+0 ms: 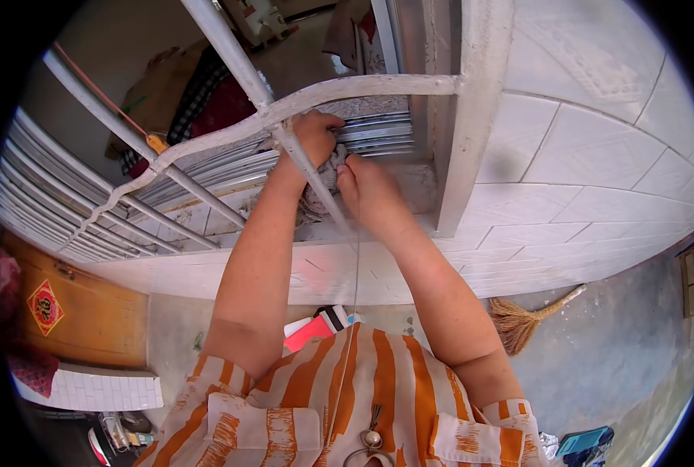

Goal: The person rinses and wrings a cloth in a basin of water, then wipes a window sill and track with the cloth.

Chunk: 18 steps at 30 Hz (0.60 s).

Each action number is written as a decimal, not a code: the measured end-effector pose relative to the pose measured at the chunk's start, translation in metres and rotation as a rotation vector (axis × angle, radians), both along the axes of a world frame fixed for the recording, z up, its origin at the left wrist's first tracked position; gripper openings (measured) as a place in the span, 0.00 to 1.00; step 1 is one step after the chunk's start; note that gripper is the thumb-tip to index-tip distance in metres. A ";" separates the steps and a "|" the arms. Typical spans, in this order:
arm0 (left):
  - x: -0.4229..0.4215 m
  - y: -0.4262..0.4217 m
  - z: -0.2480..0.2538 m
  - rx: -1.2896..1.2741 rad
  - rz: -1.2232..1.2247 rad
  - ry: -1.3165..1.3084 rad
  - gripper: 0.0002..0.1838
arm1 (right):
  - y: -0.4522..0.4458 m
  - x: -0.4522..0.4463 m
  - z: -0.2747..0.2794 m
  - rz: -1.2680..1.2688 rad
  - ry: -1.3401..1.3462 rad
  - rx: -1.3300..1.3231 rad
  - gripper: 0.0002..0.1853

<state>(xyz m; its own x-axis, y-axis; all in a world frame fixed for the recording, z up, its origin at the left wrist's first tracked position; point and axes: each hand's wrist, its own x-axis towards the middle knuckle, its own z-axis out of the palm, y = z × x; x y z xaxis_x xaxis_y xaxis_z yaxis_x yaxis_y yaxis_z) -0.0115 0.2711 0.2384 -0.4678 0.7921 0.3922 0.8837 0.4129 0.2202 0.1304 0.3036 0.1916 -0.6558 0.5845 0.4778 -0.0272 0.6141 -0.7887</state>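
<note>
A crumpled grey cloth (330,173) lies bunched on the window sill, between and below my two hands. My left hand (314,136) reaches in behind a white window bar, closed around the cloth's upper part, with one finger sticking out over the metal window tracks (378,132). Close beside it, my right hand (372,187) is closed in a fist on the cloth's right side. Part of the cloth is hidden by the bar (312,175) and by my hands. A thin cord (357,265) hangs down in front of my right hand.
White bars (238,58) and a wavy crossbar (362,84) fence the window around my arms. A thick frame post (475,117) stands at the right, beside the tiled wall (580,148). Below are a straw broom (518,323) and a wooden door (90,300).
</note>
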 end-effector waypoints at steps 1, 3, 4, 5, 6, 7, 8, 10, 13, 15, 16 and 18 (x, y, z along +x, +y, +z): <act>-0.007 0.003 -0.002 0.021 -0.007 -0.047 0.20 | 0.000 0.000 0.000 -0.004 -0.015 0.002 0.11; -0.011 0.006 -0.004 0.044 -0.016 -0.094 0.20 | 0.001 0.000 0.000 0.001 -0.012 0.000 0.11; -0.013 0.008 -0.005 0.070 -0.025 -0.079 0.19 | 0.001 0.000 0.000 0.008 -0.008 -0.004 0.11; -0.009 0.008 -0.001 0.095 -0.034 -0.065 0.19 | 0.002 0.000 0.000 0.005 -0.009 -0.003 0.11; -0.004 0.008 0.002 0.095 -0.038 -0.065 0.19 | 0.002 0.000 -0.001 0.010 0.001 -0.007 0.11; 0.001 0.009 0.005 0.098 -0.025 -0.022 0.19 | 0.002 0.000 -0.001 0.015 0.011 -0.011 0.11; 0.006 0.009 0.008 0.102 -0.012 0.021 0.19 | 0.003 -0.001 -0.003 0.012 0.010 -0.011 0.11; 0.001 0.015 0.005 0.139 -0.099 0.015 0.21 | 0.004 -0.004 -0.005 0.012 0.037 -0.002 0.11; -0.001 0.023 0.003 0.156 -0.238 -0.036 0.24 | 0.004 -0.004 -0.005 0.021 0.049 -0.009 0.10; 0.003 0.029 0.005 0.135 -0.293 -0.082 0.26 | 0.004 -0.002 -0.004 0.032 0.042 -0.029 0.10; 0.004 0.032 0.006 0.065 -0.308 -0.141 0.28 | 0.004 -0.002 -0.003 0.047 0.037 -0.049 0.10; 0.005 0.038 0.005 -0.009 -0.328 -0.204 0.30 | 0.004 -0.002 -0.003 0.045 0.032 -0.054 0.10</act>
<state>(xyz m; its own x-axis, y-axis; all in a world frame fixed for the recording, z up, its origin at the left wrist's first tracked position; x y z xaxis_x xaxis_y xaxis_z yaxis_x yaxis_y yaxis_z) -0.0061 0.3094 0.2434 -0.2566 0.9158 0.3091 0.9075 0.1182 0.4032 0.1288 0.3078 0.1889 -0.6664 0.5805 0.4679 -0.0797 0.5685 -0.8188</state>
